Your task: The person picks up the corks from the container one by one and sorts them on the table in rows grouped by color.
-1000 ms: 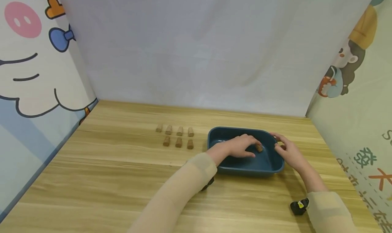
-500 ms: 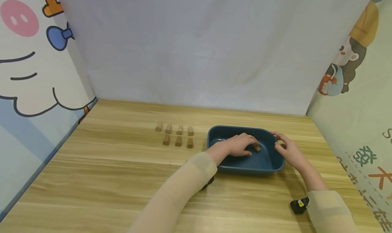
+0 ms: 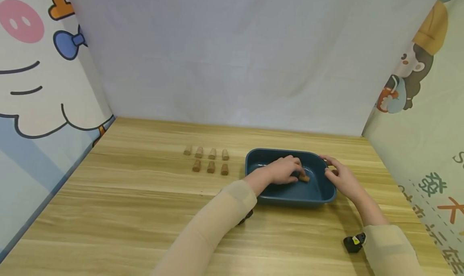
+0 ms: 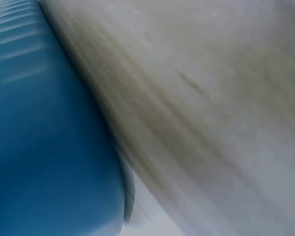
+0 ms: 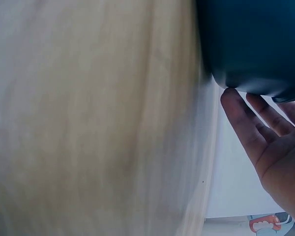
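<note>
A dark blue rectangular basin [image 3: 290, 202] stands on the wooden table. My left hand [image 3: 283, 170] reaches over its near left side, fingers bent down inside, pinching a small brown cork [image 3: 304, 178] at the basin floor between fingertip and thumb. In the left wrist view the basin's wall [image 4: 49, 137] fills the left side and the hand is out of sight. At the basin's right end, my right hand [image 3: 342, 181] holds the rim, thumb at the inner side and fingers outside. The right wrist view shows these fingers [image 5: 243, 110] against the outer wall.
Several small corks stand left of the basin in two rows, a paler back row [image 3: 212, 154] and a darker front row [image 3: 211, 167]. A pale cloth [image 3: 232, 66] hangs behind the table [image 3: 119, 195]. Printed panels flank both sides.
The left fingers have curled in and drawn back slightly to the left. The cork has turned and shifted a little left toward the thumb. The right hand stays on the rim.
</note>
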The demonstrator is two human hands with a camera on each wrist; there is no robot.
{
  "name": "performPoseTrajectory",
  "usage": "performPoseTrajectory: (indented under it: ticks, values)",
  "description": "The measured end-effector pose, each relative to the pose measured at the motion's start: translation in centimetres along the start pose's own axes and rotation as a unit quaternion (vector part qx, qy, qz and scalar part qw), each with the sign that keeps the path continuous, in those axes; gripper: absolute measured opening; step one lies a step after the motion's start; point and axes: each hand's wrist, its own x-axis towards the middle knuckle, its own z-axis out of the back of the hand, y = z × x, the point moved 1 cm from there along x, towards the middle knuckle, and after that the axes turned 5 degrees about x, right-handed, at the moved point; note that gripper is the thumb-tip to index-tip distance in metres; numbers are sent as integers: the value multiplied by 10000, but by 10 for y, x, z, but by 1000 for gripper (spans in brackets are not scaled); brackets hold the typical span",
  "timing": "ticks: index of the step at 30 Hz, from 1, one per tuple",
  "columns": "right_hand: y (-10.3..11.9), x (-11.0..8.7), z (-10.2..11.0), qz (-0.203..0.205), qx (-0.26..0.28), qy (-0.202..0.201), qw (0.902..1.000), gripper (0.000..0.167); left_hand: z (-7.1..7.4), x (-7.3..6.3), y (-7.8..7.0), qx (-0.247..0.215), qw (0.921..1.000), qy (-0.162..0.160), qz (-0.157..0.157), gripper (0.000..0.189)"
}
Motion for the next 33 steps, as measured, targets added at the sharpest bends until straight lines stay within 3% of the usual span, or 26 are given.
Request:
performPoseTrajectory:
  ticks: [8, 21, 28, 33]
  values:
    - [3, -1, -1, 30, 57, -23, 10000, 46, -3, 1, -2, -216, 9997, 53, -26, 25]
    - [1, 0, 0, -27, 166, 96, 9998, 48, -5, 5, -9, 151, 9997, -204, -14, 15]
    - [3, -1, 1, -16, 116, 90, 9999, 47, -7, 5, -6, -255, 9994, -253, 27, 11]
    - [5, -2, 2, 14, 14, 22, 10000, 47, -3, 2, -1, -673, 9966, -481, 55, 13]
